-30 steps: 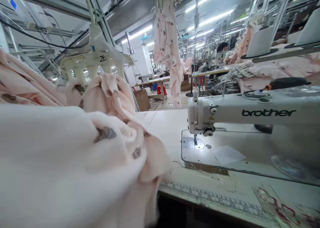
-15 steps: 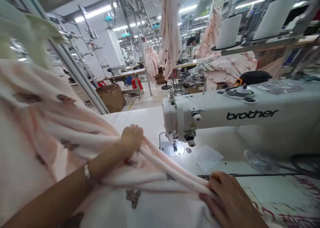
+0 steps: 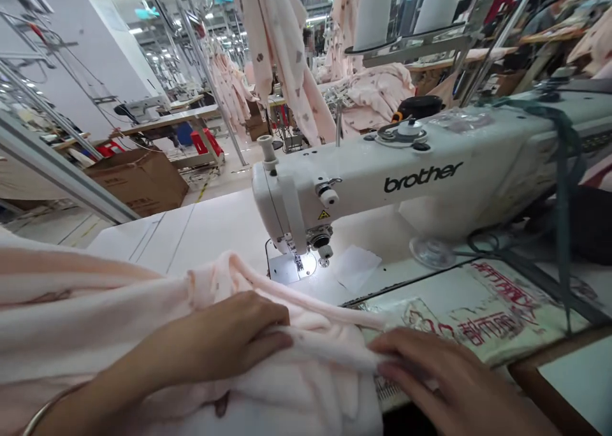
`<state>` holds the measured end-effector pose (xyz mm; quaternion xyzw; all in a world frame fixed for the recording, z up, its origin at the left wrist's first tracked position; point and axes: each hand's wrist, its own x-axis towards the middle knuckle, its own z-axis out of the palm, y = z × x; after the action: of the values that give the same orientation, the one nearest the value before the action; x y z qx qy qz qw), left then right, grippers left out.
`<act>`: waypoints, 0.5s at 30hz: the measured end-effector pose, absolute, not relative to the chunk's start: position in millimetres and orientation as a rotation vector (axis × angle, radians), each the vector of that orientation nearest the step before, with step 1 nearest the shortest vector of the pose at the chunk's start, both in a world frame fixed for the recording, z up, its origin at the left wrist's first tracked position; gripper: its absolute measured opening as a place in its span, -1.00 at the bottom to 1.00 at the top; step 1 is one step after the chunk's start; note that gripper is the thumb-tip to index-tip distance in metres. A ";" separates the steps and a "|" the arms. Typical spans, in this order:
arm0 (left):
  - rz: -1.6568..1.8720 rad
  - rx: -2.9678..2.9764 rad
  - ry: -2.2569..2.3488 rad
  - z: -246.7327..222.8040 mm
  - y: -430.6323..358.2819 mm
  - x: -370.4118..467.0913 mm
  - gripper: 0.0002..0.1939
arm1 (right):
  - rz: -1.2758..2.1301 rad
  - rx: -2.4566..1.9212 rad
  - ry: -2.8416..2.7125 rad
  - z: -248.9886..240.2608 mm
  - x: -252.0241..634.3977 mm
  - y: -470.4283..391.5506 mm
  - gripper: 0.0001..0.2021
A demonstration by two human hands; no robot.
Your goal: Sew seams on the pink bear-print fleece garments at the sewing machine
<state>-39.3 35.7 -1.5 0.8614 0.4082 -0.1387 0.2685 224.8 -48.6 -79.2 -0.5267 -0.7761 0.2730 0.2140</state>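
A pale pink plush fabric piece (image 3: 143, 315) with small brown motifs lies bunched across the table front and runs off to the left. My left hand (image 3: 239, 340) grips a fold of it, thumb and fingers pinched together. At the fabric's right end, my right hand (image 3: 425, 366) pinches the edge between thumb and fingers. Just beyond the hands stands a white sewing machine (image 3: 354, 174) marked "brother". Its lit needle plate (image 3: 291, 268) shows bare metal, with the fabric in front of it, apart from the needle.
A small white paper scrap (image 3: 357, 268) and a clear round dish (image 3: 433, 252) lie right of the needle. Thread cones (image 3: 375, 15) stand on a rack behind. Pink garments (image 3: 287, 47) hang beyond, and a cardboard box (image 3: 143, 181) sits on the floor at left.
My left hand has come down and closer to my right hand, still gripping the fabric. The raised fabric at left has dropped lower. The view has turned right and downward.
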 end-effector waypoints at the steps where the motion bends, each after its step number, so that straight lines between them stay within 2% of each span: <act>1: -0.387 2.348 1.094 -7.5 42.2 -37.8 -0.68 | 0.835 -1.534 -2.127 -80.1 223.3 -37.0 -0.88; 6: -0.423 2.417 1.101 -24.0 65.3 -27.4 -0.65 | 0.886 -1.709 -2.067 -82.6 211.4 0.4 -0.93; 8: -0.452 2.352 1.032 -12.4 67.5 -26.2 -0.66 | 0.906 -1.696 -2.062 -76.0 213.8 -3.6 -0.92; 12: -0.510 1.941 0.804 20.9 68.3 -30.6 -0.71 | 1.243 -1.441 -1.966 -53.6 226.4 -24.3 -0.93; 15: -0.532 1.914 0.915 20.0 74.1 -34.2 -0.70 | 1.218 -1.426 -1.898 -53.4 225.0 -23.1 -0.92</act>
<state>-34.2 74.1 20.0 0.7774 0.3716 -0.2159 0.4593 225.0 -23.1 -53.4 -0.5197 -0.6914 0.4437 0.2345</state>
